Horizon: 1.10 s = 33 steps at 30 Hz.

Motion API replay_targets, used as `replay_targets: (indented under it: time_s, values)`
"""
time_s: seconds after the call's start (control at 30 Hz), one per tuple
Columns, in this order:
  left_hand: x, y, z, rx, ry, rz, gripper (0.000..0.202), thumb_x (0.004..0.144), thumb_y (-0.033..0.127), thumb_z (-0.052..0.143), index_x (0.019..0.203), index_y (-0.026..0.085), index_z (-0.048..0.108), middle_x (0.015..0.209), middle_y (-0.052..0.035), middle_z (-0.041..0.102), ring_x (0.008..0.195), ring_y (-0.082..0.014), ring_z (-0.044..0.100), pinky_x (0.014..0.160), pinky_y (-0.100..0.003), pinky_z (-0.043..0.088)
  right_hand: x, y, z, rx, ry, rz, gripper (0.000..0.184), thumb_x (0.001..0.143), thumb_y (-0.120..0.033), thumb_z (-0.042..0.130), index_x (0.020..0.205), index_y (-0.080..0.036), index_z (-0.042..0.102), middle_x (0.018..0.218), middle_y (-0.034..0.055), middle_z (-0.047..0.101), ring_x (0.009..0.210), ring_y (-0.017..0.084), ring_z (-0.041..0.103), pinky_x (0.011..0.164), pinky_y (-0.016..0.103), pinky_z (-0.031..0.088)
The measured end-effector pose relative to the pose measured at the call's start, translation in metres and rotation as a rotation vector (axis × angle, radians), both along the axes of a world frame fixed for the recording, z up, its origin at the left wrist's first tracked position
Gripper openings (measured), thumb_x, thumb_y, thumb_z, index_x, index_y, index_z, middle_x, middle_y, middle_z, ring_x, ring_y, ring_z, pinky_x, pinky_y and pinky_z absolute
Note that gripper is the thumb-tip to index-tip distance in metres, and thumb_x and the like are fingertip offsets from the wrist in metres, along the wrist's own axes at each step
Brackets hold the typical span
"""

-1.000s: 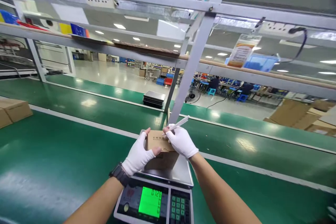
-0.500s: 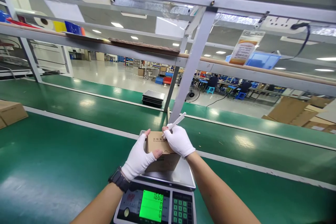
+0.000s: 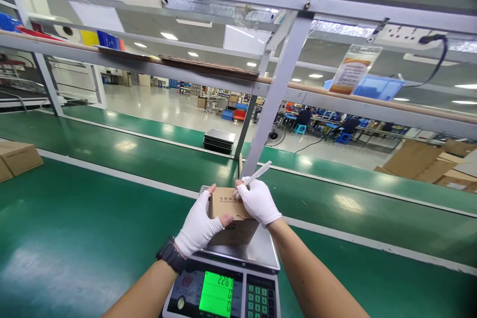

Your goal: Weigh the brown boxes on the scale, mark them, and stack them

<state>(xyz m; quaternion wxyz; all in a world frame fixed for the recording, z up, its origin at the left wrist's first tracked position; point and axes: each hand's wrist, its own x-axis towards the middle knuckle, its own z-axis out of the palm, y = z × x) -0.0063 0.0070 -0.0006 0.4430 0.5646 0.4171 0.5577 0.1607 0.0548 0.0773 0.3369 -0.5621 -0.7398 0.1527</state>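
A small brown cardboard box (image 3: 222, 209) with printed lettering on its top sits on the metal pan of a digital scale (image 3: 261, 252). My left hand (image 3: 197, 226), in a white glove with bare fingertips, holds the box by its left side, thumb over the front top edge. Between the fingers of my right hand (image 3: 260, 203), gloved likewise, is a slim white pen (image 3: 262, 171). Its back end points up and right, and its tip is hidden behind the fingers at the box top. Green digits on the scale's display (image 3: 216, 293) appear to read 2.261.
Green bench surface (image 3: 93, 213) surrounds the scale. A metal upright (image 3: 274, 94) rises just beyond the box, carrying a shelf rail. More cartons (image 3: 22, 158) lie at the left edge, and a flat black scale (image 3: 219, 140) stands farther back. People sit in the distance.
The display has gone from about 1.660 to about 2.261. My right hand and the pen have shifted very slightly on the box top; the whole view has moved a little too.
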Motion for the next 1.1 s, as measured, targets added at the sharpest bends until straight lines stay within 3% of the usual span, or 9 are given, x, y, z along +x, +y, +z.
replay_targets:
  time_s: [0.5, 0.8, 1.0, 1.1]
  values:
    - [0.001, 0.0, 0.002, -0.026, -0.041, 0.002, 0.103, 0.06, 0.054, 0.082, 0.14, 0.015, 0.032, 0.14, -0.0166, 0.041, 0.127, -0.0309, 0.045, 0.106, -0.042, 0.044, -0.002, -0.001, 0.0, 0.037, -0.041, -0.062, 0.029, 0.091, -0.03, 0.048, 0.066, -0.02, 0.058, 0.069, 0.0033, 0.066, 0.069, 0.018, 0.061, 0.066, 0.024, 0.04]
    - [0.003, -0.003, 0.001, -0.036, -0.079, -0.023, 0.103, 0.06, 0.053, 0.082, 0.141, 0.015, 0.03, 0.134, -0.0164, 0.046, 0.119, -0.0296, 0.052, 0.102, -0.043, 0.046, -0.003, 0.0, -0.002, 0.034, -0.067, -0.075, 0.027, 0.09, -0.032, 0.048, 0.069, -0.02, 0.059, 0.071, 0.0043, 0.066, 0.07, 0.019, 0.061, 0.067, 0.025, 0.041]
    - [0.001, 0.004, 0.002, -0.023, -0.054, -0.03, 0.104, 0.062, 0.054, 0.081, 0.142, 0.015, 0.028, 0.137, -0.0166, 0.043, 0.123, -0.0298, 0.049, 0.104, -0.043, 0.044, 0.009, 0.008, -0.012, 0.001, 0.286, -0.036, 0.028, 0.088, -0.036, 0.047, 0.067, -0.02, 0.055, 0.06, 0.0015, 0.062, 0.06, 0.019, 0.059, 0.061, 0.026, 0.043]
    - [0.007, -0.01, -0.003, 0.076, 0.025, 0.108, 0.086, 0.071, 0.054, 0.074, 0.138, 0.017, 0.036, 0.135, -0.015, 0.046, 0.123, -0.0311, 0.047, 0.106, -0.048, 0.042, 0.011, -0.001, -0.012, 0.085, 0.375, -0.035, 0.035, 0.091, -0.045, 0.046, 0.068, -0.02, 0.055, 0.062, 0.0013, 0.062, 0.063, 0.019, 0.059, 0.064, 0.027, 0.044]
